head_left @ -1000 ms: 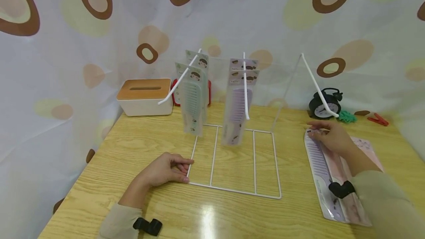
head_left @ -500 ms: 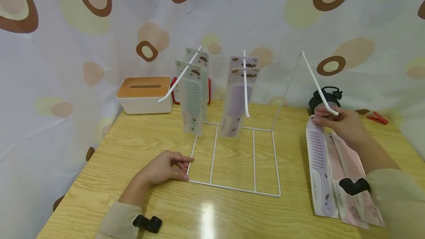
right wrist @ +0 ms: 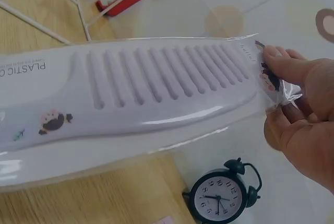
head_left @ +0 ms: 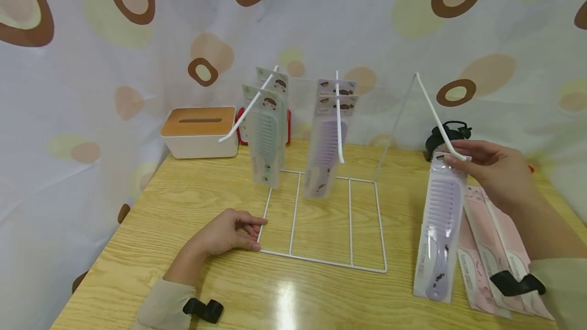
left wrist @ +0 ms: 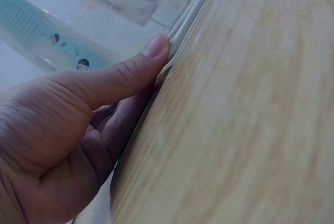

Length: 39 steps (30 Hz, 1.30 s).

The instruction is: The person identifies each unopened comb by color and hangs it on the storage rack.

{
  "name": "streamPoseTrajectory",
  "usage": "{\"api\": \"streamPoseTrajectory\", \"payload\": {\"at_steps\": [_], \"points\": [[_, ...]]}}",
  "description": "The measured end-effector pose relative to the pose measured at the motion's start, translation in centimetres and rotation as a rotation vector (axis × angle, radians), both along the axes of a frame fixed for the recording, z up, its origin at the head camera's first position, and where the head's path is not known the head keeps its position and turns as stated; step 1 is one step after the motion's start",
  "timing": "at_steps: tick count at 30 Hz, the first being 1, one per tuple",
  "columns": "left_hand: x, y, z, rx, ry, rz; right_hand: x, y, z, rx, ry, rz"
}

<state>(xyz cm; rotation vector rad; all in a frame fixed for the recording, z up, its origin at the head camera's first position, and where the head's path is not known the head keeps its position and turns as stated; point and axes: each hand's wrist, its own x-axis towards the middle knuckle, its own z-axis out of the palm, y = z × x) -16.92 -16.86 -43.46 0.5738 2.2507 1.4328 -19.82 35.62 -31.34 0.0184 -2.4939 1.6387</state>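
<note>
My right hand (head_left: 504, 177) pinches the top of a packaged purple comb (head_left: 437, 230) and holds it hanging, handle down, near the tip of the display rack's right hook. In the right wrist view the fingers (right wrist: 292, 70) crumple the clear wrapper's end. My left hand (head_left: 224, 233) grips the front left corner of the white wire rack (head_left: 323, 261); its thumb (left wrist: 133, 72) lies on the wire in the left wrist view. Two green packaged combs (head_left: 266, 139) hang from the left hook, two purple packaged combs (head_left: 326, 141) from the middle hook. The right hook (head_left: 433, 108) bears nothing.
Pink packages (head_left: 488, 248) lie on the table at the right. Behind the rack stand a tissue box (head_left: 199, 139) with a wooden lid and a red-edged object (head_left: 289, 129). A black alarm clock (right wrist: 218, 195) stands at the back right, beside a patterned curtain (head_left: 367, 29).
My right hand has lifted the purple comb off the pink packages and raised it toward the right hook, uncovering more pink packages. The left hand stays on the rack corner.
</note>
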Motion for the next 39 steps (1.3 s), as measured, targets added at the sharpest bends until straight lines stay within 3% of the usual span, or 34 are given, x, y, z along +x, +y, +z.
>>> {"api": "streamPoseTrajectory", "payload": {"at_steps": [3, 7, 10, 14, 22, 25, 31, 39], "points": [[0.0, -0.1, -0.1, -0.005, 0.006, -0.003, 1.1, -0.5, 0.7, -0.183, -0.012, 0.095], [0.0, -0.1, -0.2, -0.010, 0.013, -0.007, 2.8, -1.4, 1.2, -0.404, 0.018, 0.286], [0.0, -0.1, -0.2, -0.012, 0.024, -0.007, 4.0, -2.2, 1.4, -0.482, 0.101, 0.444], [0.1, -0.2, -0.2, -0.003, 0.024, -0.007, 5.3, -3.3, 1.5, -0.576, 0.183, 0.591], [0.1, -0.1, 0.0, -0.010, 0.016, 0.003, 7.6, -7.8, 1.6, -0.711, 0.267, 0.585], [0.0, -0.2, 0.1, -0.014, 0.027, 0.008, 8.3, -10.1, 2.1, -0.678, 0.322, 0.584], [0.0, -0.2, 0.2, -0.014, 0.020, 0.006, 9.5, -15.0, 3.7, -0.518, 0.377, 0.476], [0.0, 0.0, 0.0, -0.005, 0.030, -0.002, 9.4, -19.5, 6.5, -0.446, 0.436, 0.458]]}}
